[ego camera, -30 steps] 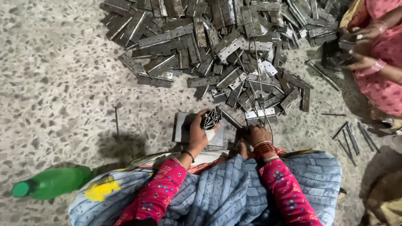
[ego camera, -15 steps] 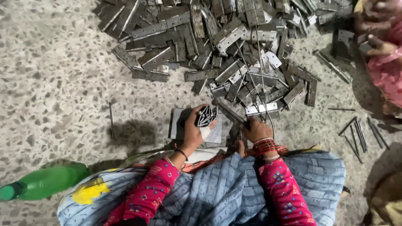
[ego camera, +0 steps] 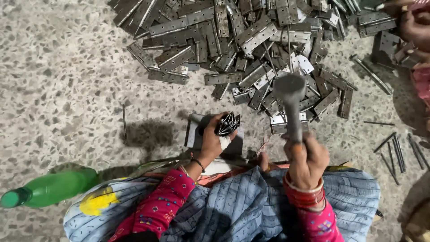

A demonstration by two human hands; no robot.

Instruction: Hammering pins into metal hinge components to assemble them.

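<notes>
You are gripping a hammer (ego camera: 290,96) in your right hand (ego camera: 306,160), with your fingers wrapped tight around its handle at the lower right of the middle of the frame. The hammer's grey head is pointing up the frame, over the near edge of the big pile of metal hinges (ego camera: 251,45) that is filling the top of the picture. Your left hand (ego camera: 211,140) is sitting just left of the middle, pinching a bunch of thin dark pins (ego camera: 227,124) between thumb and fingers. That hand is resting over a small metal block (ego camera: 193,134) on the speckled floor (ego camera: 67,80). The pins are to the left of the hammer and a little lower than its head, near it but not touching. A green bottle (ego camera: 49,188) is lying at the lower left. Loose rods (ego camera: 394,152) are lying at the right.
</notes>
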